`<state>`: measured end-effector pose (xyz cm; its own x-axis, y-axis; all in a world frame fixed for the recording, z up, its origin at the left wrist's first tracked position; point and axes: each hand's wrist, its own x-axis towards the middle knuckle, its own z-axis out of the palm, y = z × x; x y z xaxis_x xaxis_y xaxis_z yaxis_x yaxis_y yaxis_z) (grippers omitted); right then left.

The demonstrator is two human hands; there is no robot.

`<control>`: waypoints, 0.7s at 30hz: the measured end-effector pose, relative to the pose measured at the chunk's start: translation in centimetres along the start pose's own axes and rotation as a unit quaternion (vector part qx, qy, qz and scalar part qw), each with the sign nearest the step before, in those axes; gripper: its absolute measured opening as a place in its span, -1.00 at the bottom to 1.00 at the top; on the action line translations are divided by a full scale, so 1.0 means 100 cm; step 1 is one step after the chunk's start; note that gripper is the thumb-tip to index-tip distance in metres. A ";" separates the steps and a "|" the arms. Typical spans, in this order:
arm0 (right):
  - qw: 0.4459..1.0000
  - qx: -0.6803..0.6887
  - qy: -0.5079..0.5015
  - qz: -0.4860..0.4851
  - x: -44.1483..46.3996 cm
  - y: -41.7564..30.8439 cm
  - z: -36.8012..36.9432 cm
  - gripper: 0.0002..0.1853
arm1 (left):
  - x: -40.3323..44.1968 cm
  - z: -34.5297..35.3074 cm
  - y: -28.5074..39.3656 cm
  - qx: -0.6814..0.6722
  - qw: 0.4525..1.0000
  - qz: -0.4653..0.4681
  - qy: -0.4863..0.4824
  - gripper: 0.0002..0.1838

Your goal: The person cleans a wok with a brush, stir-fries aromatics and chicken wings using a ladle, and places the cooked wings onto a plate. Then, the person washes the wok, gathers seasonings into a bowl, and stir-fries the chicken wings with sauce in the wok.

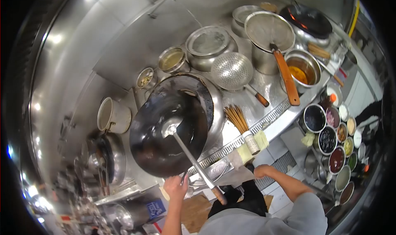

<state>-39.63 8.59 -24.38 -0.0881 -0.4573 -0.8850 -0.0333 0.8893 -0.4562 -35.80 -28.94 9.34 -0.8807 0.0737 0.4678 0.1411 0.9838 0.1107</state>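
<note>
Diagonally, ladle handle [196, 165] points bodyward; left fingers [175, 188] grip the wok [150, 138], right fingers [260, 171] unreadable.

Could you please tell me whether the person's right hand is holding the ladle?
No, the ladle rests in the wok, apart from the right hand.

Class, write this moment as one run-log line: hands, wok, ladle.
left hand: holding wok at near edge | ladle: in wok, extending past near rim | right hand: away from wok, grip unclear
</note>
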 end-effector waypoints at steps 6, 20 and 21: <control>0.650 0.644 -0.135 -0.379 -0.206 -0.212 -0.036 -0.30 | 0.038 0.025 -0.011 -0.029 0.999 0.014 0.040 -0.66; 0.700 0.521 0.151 -0.464 -0.284 -0.323 -0.175 -0.80 | 0.059 0.069 -0.032 -0.083 0.996 -0.015 0.016 -0.68; 0.718 0.475 0.255 -0.440 -0.285 -0.324 -0.204 -0.73 | 0.059 0.063 -0.029 -0.079 0.994 -0.054 -0.059 -0.73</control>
<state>-56.38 -6.92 17.54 -0.8106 -0.5586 -0.1757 0.3727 -0.2607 -0.8906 -44.26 -30.27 6.25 -0.9404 -0.0030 0.3401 0.1041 0.9494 0.2962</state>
